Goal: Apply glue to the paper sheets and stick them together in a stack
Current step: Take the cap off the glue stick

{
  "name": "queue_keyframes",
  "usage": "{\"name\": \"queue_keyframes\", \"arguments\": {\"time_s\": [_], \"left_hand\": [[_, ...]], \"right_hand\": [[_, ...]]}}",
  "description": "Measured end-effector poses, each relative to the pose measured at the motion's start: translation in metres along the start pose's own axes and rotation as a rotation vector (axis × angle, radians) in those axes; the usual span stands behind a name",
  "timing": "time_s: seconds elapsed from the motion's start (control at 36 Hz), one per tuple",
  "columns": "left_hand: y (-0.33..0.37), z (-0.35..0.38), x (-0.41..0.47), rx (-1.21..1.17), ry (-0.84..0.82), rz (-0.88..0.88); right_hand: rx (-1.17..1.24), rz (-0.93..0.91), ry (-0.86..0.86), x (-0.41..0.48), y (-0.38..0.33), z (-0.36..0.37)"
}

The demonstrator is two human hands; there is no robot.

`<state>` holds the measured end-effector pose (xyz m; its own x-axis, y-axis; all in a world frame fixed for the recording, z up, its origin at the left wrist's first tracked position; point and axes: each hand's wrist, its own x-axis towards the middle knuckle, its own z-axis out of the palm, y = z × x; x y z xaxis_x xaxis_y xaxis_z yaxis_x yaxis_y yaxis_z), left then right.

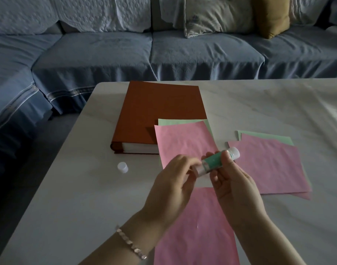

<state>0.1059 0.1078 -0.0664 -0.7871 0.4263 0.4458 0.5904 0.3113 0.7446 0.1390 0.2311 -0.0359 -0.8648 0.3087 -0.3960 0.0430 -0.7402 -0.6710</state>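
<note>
A glue stick with a green label is held above the table by both hands. My right hand grips its body, and my left hand pinches its lower end. Its white cap stands on the table to the left. One pink sheet lies flat beneath my hands. Another pink sheet lies over a green sheet, partly on the brown book. To the right lies a loose pile of pink sheets over green sheets.
The white table runs to a left edge and a far edge. A blue sofa with cushions stands behind it. A bracelet is on my left wrist.
</note>
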Motion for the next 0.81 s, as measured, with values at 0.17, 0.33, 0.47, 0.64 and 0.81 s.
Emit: {"name": "queue_keyframes", "arguments": {"time_s": [0.17, 0.33, 0.47, 0.64, 0.81], "left_hand": [[0.029, -0.010, 0.008, -0.678, -0.097, -0.632], [0.033, -0.010, 0.014, -0.881, 0.017, -0.887], [0.023, -0.003, 0.001, -0.370, 0.109, -0.312], [0.028, -0.007, 0.001, -0.437, 0.122, -0.467], [0.035, -0.014, 0.012, -1.071, -0.087, -1.049]], "right_hand": [[-0.119, -0.083, -0.092, -0.001, -0.007, -0.004], [-0.186, -0.171, -0.161, -0.004, -0.002, -0.004], [-0.088, -0.090, -0.090, -0.008, -0.001, -0.003], [-0.062, -0.056, -0.078, -0.009, -0.001, -0.002], [-0.080, -0.098, -0.111, -0.009, 0.001, -0.006]]}}
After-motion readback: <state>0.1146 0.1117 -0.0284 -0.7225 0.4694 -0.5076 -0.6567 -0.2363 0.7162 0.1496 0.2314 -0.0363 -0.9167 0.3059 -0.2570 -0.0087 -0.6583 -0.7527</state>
